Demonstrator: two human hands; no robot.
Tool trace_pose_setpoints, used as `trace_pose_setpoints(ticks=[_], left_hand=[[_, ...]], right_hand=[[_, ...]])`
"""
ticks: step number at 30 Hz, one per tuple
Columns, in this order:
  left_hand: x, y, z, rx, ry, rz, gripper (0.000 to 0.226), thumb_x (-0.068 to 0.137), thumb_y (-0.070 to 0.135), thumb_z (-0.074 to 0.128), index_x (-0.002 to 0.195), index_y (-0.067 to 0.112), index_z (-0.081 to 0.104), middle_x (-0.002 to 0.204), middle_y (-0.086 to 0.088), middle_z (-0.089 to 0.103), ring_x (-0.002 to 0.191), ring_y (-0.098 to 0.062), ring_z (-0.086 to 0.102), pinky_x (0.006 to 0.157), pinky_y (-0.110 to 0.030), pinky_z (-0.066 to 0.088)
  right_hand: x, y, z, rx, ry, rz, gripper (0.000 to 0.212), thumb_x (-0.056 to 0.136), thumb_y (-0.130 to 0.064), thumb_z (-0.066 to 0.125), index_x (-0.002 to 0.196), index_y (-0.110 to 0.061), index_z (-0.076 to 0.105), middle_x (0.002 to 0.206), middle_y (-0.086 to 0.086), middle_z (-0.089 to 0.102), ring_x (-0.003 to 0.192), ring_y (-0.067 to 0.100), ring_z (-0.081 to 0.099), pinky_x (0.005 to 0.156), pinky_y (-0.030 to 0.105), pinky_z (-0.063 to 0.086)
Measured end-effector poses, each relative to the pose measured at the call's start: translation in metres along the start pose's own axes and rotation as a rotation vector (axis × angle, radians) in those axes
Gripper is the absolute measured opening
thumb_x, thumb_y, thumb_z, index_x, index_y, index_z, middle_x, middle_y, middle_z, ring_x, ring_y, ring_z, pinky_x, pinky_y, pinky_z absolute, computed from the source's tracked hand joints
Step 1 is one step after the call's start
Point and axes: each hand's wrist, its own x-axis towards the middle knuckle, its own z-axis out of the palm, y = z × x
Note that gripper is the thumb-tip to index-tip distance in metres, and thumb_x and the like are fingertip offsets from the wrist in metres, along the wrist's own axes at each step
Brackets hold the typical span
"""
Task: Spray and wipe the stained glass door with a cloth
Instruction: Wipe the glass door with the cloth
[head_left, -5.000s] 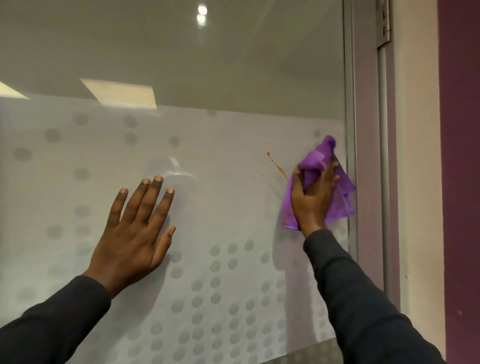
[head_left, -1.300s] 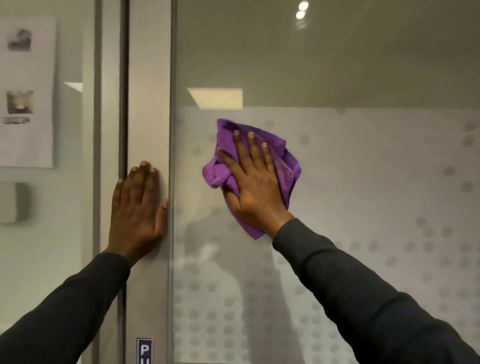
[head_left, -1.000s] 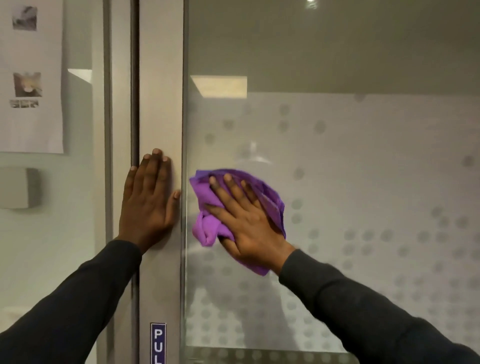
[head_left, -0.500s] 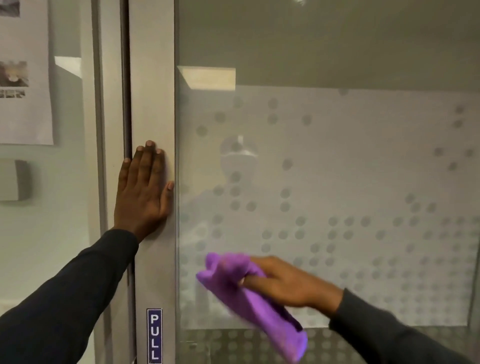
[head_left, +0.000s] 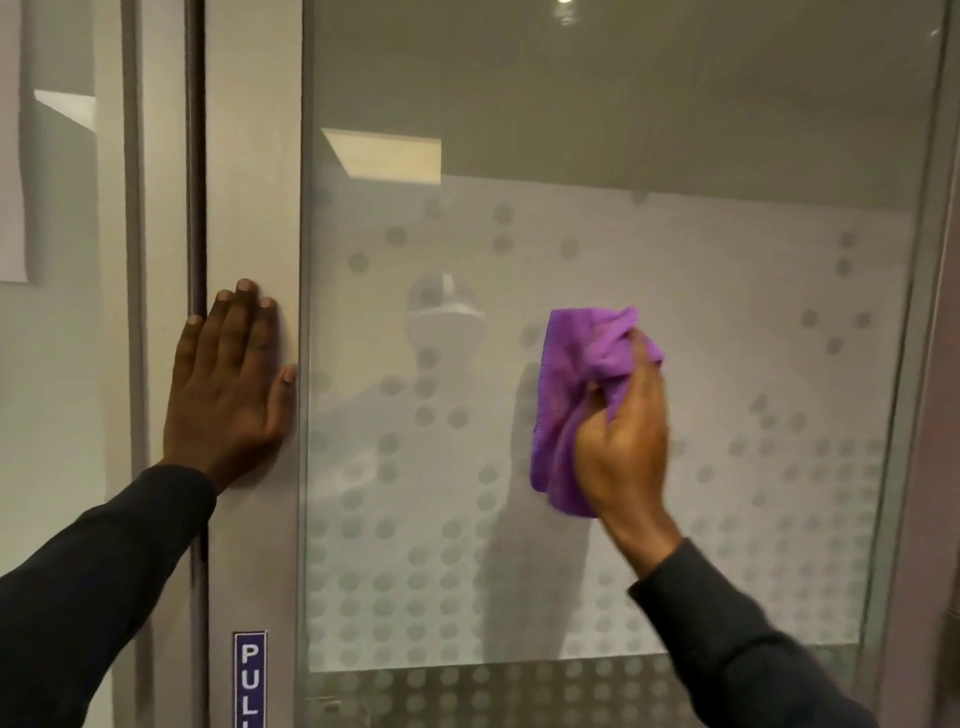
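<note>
The glass door (head_left: 753, 322) fills the view, frosted with a grey dot pattern below a clear upper band. My right hand (head_left: 626, 447) grips a bunched purple cloth (head_left: 569, 395) and presses it against the frosted glass right of centre. My left hand (head_left: 228, 384) lies flat, fingers together, on the door's grey metal frame (head_left: 252, 156) at the left edge of the pane. No stain shows on the visible glass. No spray bottle is in view.
A blue PULL sticker (head_left: 249, 678) sits low on the frame. A dark gap (head_left: 196, 156) separates the door from the neighbouring panel, where a paper sheet (head_left: 11, 156) hangs at far left. The right frame (head_left: 930, 364) borders the pane.
My right hand has swept the cloth from low near the left frame up and to the right across the glass. My left hand stays on the frame.
</note>
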Motion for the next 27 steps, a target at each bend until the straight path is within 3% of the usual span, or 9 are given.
trace_pose_setpoints(ticks=[2,5,8,12,14,17,21,27], left_hand=[[0.000,0.000,0.000,-0.007,0.000,0.002,0.075,0.100,0.048,0.025,0.164,0.017,0.002,0.173,-0.004,-0.006,0.160,-0.021,-0.003,0.128,-0.035,-0.009],[0.000,-0.002,0.002,0.001,-0.002,0.005,0.075,0.100,0.049,0.024,0.164,0.016,0.002,0.173,-0.005,-0.005,0.160,-0.023,-0.001,0.129,-0.038,-0.006],[0.001,-0.004,0.004,0.014,0.001,0.007,0.076,0.099,0.049,0.025,0.164,0.016,0.001,0.173,-0.005,-0.006,0.160,-0.023,-0.002,0.129,-0.038,-0.006],[0.001,-0.005,0.006,0.033,0.012,0.004,0.076,0.099,0.050,0.024,0.164,0.016,0.002,0.173,-0.005,-0.006,0.160,-0.022,-0.002,0.128,-0.035,-0.009],[0.001,-0.005,0.008,0.037,0.025,0.005,0.077,0.099,0.051,0.024,0.164,0.016,0.002,0.173,-0.005,-0.005,0.160,-0.023,-0.002,0.128,-0.034,-0.009],[0.001,-0.006,0.010,0.042,0.045,0.010,0.077,0.098,0.051,0.024,0.164,0.015,0.003,0.173,-0.005,-0.004,0.160,-0.023,-0.001,0.128,-0.034,-0.009],[0.002,-0.011,0.016,0.058,0.065,0.020,0.078,0.097,0.051,0.025,0.164,0.015,0.004,0.173,-0.005,-0.003,0.160,-0.023,0.001,0.128,-0.035,-0.008],[0.003,-0.014,0.019,0.076,0.106,0.033,0.077,0.098,0.051,0.027,0.164,0.016,0.009,0.173,-0.005,0.002,0.160,-0.024,0.004,0.129,-0.038,-0.003]], right_hand=[[-0.015,0.012,0.022,-0.267,-0.159,0.006,0.073,0.093,-0.028,0.044,0.161,-0.013,0.021,0.162,0.014,0.030,0.149,0.035,0.028,0.121,0.056,0.022],[-0.019,0.025,0.041,-0.529,-0.234,-0.068,0.078,0.099,-0.044,0.035,0.163,-0.017,0.000,0.169,0.015,0.008,0.156,0.039,0.003,0.119,0.070,-0.001],[-0.001,0.025,0.045,-0.548,-0.183,-0.153,0.074,0.101,-0.053,0.028,0.164,-0.024,0.003,0.170,0.011,0.010,0.157,0.038,-0.003,0.117,0.073,-0.004],[0.019,0.021,0.043,-0.525,-0.138,-0.210,0.076,0.097,-0.069,0.031,0.160,-0.026,0.027,0.166,0.010,0.026,0.156,0.040,0.004,0.119,0.072,-0.002],[0.031,0.019,0.045,-0.459,-0.104,-0.216,0.072,0.096,-0.061,0.047,0.155,-0.021,0.040,0.162,0.013,0.034,0.155,0.041,0.013,0.120,0.070,0.006],[0.049,0.010,0.059,-0.354,-0.049,-0.310,0.054,0.095,-0.026,0.062,0.146,-0.011,0.053,0.152,0.023,0.046,0.146,0.047,0.034,0.116,0.065,0.027],[0.041,0.003,0.092,-0.276,-0.085,-0.595,0.055,0.088,0.010,0.056,0.141,-0.006,0.059,0.139,0.030,0.056,0.135,0.049,0.049,0.116,0.058,0.035],[-0.040,0.067,0.075,-0.371,-0.447,-1.062,0.049,0.096,0.006,0.043,0.141,-0.007,0.059,0.141,0.026,0.056,0.143,0.044,0.040,0.123,0.053,0.027]])
